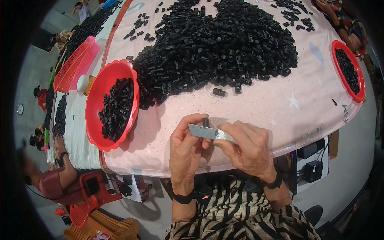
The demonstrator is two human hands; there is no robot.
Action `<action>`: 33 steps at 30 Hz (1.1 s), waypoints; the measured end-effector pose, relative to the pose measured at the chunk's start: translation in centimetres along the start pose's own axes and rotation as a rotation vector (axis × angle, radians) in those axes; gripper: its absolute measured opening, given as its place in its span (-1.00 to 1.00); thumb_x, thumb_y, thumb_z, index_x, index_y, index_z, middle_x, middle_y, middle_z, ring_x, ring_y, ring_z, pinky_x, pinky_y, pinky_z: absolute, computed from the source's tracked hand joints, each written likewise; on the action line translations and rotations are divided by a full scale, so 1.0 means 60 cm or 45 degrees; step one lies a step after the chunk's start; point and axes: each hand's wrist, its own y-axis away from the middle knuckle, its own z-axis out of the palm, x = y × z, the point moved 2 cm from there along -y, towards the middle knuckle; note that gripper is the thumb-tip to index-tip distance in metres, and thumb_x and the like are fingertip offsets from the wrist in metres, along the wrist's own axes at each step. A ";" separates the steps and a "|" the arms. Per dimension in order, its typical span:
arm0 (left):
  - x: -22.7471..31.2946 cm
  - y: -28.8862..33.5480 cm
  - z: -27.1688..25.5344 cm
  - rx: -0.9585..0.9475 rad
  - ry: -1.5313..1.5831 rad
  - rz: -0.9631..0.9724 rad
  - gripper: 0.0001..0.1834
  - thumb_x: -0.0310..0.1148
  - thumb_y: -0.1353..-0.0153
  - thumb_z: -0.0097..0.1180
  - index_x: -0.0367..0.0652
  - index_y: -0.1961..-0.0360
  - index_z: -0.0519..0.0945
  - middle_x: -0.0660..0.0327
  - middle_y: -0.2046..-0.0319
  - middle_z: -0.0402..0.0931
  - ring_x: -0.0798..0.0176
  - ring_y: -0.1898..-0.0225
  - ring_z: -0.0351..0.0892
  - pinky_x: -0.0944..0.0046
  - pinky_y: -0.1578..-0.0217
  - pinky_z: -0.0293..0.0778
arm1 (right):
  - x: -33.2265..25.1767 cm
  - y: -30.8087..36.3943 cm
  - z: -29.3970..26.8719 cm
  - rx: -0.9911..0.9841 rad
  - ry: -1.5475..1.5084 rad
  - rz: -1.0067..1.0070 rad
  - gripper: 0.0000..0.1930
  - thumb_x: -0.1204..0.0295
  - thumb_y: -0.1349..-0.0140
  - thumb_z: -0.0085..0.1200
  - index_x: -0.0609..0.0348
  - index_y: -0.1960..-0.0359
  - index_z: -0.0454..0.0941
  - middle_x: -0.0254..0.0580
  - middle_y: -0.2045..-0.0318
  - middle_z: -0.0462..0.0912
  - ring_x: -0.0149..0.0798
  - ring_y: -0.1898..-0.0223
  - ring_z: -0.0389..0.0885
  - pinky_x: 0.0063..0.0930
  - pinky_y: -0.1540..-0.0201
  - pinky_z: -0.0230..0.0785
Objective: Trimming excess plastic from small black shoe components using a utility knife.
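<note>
Between the thumb and fingers of my left hand [185, 148], a small black cylindrical plastic piece [205, 122] is pinched. It stands partly behind a flat grey knife blade [198, 131] with a slanted tip. My right hand [251, 149] is closed around the knife's handle [225, 136], which is wrapped in something silvery white. The blade lies across the black piece and close to my left fingertips; whether its edge touches the piece cannot be made out. Beyond my hands, a big heap of similar black pieces [224, 44] covers the cloth.
A red scalloped bowl [93, 124] of black pieces stands left; a red oval tray [362, 90] holds more at right. Pink baskets [74, 66] and a white-lidded jar [83, 85] sit far left. Dark specks dot the pink tablecloth [256, 100]. People work at both sides.
</note>
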 end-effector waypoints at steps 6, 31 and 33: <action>-0.001 -0.001 -0.003 -0.010 0.011 -0.001 -0.65 -0.51 -0.22 0.04 -0.40 -0.03 0.43 0.13 0.27 0.52 0.45 0.46 0.43 0.53 0.46 0.36 | 0.003 0.000 0.002 0.015 0.005 -0.019 -0.73 0.38 -0.11 0.25 0.29 0.24 0.53 -0.19 0.58 0.50 -0.26 0.62 0.53 -0.40 0.61 0.36; 0.004 -0.003 -0.007 -0.065 0.119 0.039 -0.76 -0.54 -0.20 0.07 -0.35 0.10 0.53 0.03 0.33 0.57 0.29 0.46 0.51 0.47 0.53 0.37 | 0.014 0.010 0.000 0.311 -0.146 0.269 -0.77 0.49 -0.17 0.18 0.37 0.19 0.52 -0.07 0.50 0.58 -0.22 0.57 0.59 -0.41 0.61 0.39; 0.002 -0.002 -0.007 -0.054 0.110 0.057 -0.78 -0.54 -0.20 0.07 -0.35 0.12 0.53 0.02 0.36 0.57 0.30 0.49 0.50 0.48 0.55 0.37 | 0.015 0.009 -0.001 0.331 -0.143 0.246 -0.77 0.49 -0.16 0.18 0.37 0.20 0.53 -0.08 0.51 0.58 -0.23 0.57 0.58 -0.42 0.61 0.38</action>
